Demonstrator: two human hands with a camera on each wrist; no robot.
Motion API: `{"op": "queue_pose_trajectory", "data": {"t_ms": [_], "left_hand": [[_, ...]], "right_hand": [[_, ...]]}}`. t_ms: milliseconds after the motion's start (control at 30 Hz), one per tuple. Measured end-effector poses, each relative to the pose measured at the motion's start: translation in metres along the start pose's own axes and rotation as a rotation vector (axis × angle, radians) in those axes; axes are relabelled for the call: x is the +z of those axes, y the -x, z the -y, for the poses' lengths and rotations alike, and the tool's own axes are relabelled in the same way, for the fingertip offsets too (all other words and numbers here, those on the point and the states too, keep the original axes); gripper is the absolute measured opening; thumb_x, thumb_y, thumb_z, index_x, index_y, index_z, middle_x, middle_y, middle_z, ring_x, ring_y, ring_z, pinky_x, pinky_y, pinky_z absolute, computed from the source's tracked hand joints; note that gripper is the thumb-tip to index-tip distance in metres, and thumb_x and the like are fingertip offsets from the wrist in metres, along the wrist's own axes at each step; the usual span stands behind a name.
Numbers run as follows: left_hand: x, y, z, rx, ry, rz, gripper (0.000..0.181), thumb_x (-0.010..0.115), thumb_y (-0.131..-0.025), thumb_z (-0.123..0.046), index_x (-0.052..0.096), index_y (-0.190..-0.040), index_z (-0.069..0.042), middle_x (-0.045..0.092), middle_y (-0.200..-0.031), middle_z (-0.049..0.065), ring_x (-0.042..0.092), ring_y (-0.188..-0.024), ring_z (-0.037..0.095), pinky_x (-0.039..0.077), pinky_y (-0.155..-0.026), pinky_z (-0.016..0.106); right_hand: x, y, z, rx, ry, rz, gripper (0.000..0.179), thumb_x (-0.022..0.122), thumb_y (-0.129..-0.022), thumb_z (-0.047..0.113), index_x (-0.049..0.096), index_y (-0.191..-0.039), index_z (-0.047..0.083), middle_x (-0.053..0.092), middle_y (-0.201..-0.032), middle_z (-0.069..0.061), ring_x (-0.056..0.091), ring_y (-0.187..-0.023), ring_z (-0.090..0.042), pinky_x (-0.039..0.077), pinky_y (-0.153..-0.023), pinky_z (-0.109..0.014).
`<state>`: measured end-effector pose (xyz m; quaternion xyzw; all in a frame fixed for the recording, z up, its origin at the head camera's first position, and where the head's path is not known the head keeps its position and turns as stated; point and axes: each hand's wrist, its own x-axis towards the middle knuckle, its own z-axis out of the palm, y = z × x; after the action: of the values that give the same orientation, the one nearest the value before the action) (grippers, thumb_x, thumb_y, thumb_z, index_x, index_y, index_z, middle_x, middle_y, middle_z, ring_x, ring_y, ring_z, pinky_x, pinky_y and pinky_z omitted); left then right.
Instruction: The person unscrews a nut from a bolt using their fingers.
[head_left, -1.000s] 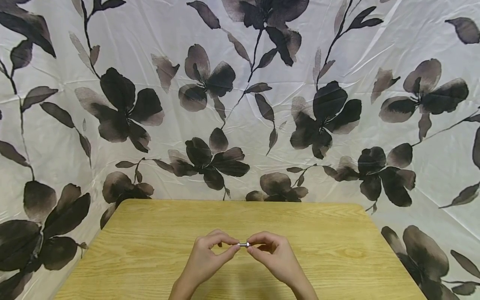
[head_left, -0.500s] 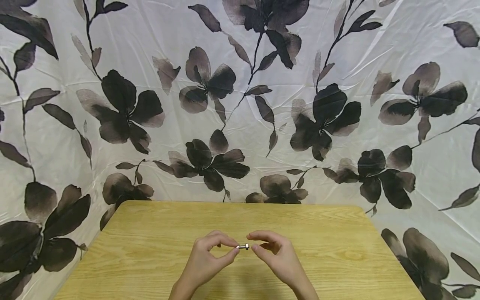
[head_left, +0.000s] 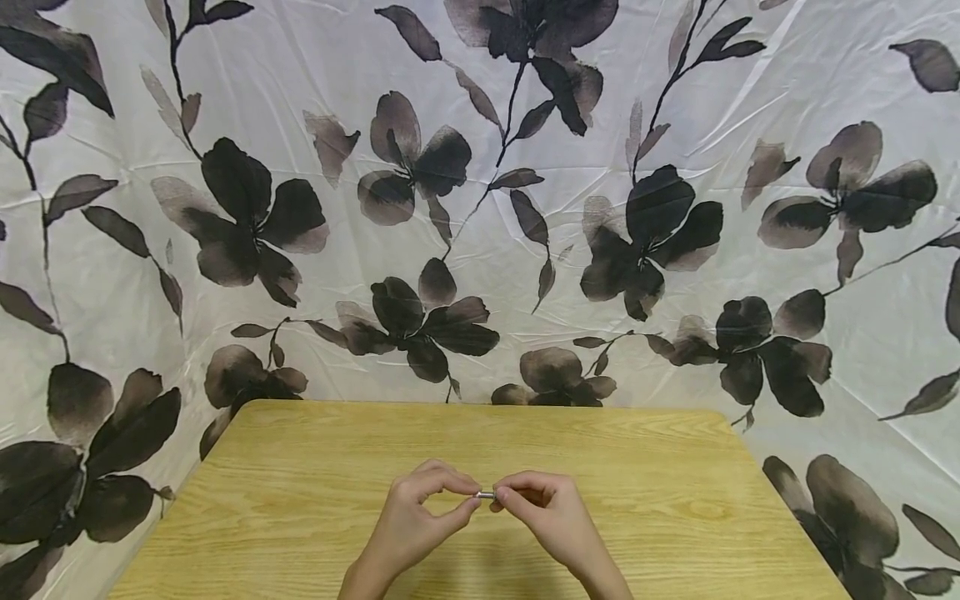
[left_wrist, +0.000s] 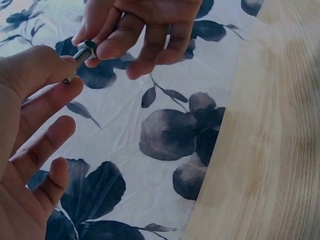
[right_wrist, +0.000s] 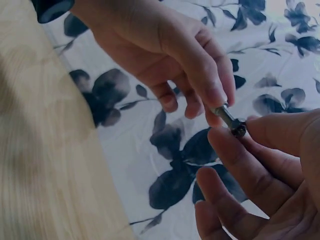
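Cloth (head_left: 480,250) with flowers (head_left: 243,221) backs the table (head_left: 262,475) below the bolt (head_left: 486,495)

A pale, creased fabric (head_left: 555,167) printed with dark flowers (head_left: 236,179) and leaves (head_left: 529,217) fills the upper part of the head view and runs down both sides; a yellowish wood-grain table (head_left: 660,492) spans the lower middle, far corners rounded.
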<state>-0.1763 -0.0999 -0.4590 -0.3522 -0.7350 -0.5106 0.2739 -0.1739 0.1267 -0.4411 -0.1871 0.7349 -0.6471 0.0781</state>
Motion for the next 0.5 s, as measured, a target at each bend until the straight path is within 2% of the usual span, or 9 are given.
{"op": "queue_pose_trajectory", "data": {"t_ms": [233,500], "left_hand": [[-0.0006,-0.0004,-0.0006,-0.008,0.003,0.0,0.019,0.084,-0.084,-0.004,0.079,-0.097,-0.017,0.076,-0.094,0.0,0.07,-0.088,0.013,0.058,-0.078,0.026],[-0.0026,-0.0004,-0.0014,-0.018,-0.011,0.001,0.019,0.085,-0.084,-0.005,0.079,-0.096,-0.019,0.075,-0.09,0.0,0.069,-0.086,0.01,0.058,-0.075,0.03]], "right_hand": [[-0.0006,0.0012,0.0027,-0.062,0.004,0.004,0.027,0.071,-0.098,0.019,0.074,-0.113,-0.003,0.074,-0.109,-0.026,0.073,-0.095,-0.012,0.058,-0.086,-0.028],[0.0012,0.0011,0.0039,-0.069,0.049,-0.039,0.021,0.076,-0.095,0.018,0.077,-0.11,0.003,0.076,-0.108,-0.018,0.074,-0.093,-0.014,0.059,-0.082,-0.027]]}}
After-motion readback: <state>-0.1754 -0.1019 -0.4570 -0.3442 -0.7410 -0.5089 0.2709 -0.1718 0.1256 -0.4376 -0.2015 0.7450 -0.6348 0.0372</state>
